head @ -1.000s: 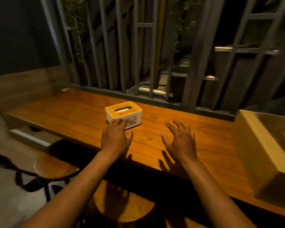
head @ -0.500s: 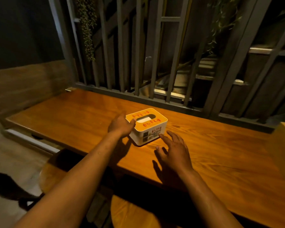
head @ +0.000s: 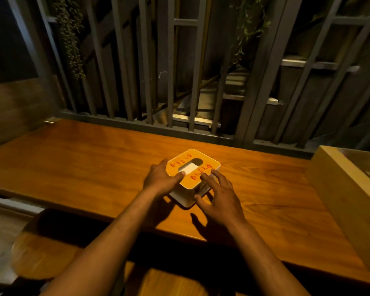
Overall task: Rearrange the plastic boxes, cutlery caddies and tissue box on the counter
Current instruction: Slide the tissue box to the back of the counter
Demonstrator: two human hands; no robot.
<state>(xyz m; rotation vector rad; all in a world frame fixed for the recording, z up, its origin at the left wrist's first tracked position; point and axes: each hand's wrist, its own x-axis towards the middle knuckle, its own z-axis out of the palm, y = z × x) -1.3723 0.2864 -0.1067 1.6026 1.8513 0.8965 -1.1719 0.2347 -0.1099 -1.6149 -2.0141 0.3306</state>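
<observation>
Tissue box (head: 198,167) mid-desk (head: 73,163), left hand (head: 161,178) clasping its near-left edge, thumb across the lid, right hand (head: 219,194) spread open, fingertips touching the right side, both forearms outstretched

Count on view: one tissue box (head: 192,175) at frame centre; one counter (head: 83,167) across the middle; two hands, left (head: 161,178) and right (head: 219,195), both at centre; one wooden box (head: 348,201) at right edge; two stools, lower left (head: 43,255) and bottom centre (head: 175,283); two hanging plants, upper left (head: 69,35) and upper right (head: 247,24).
</observation>
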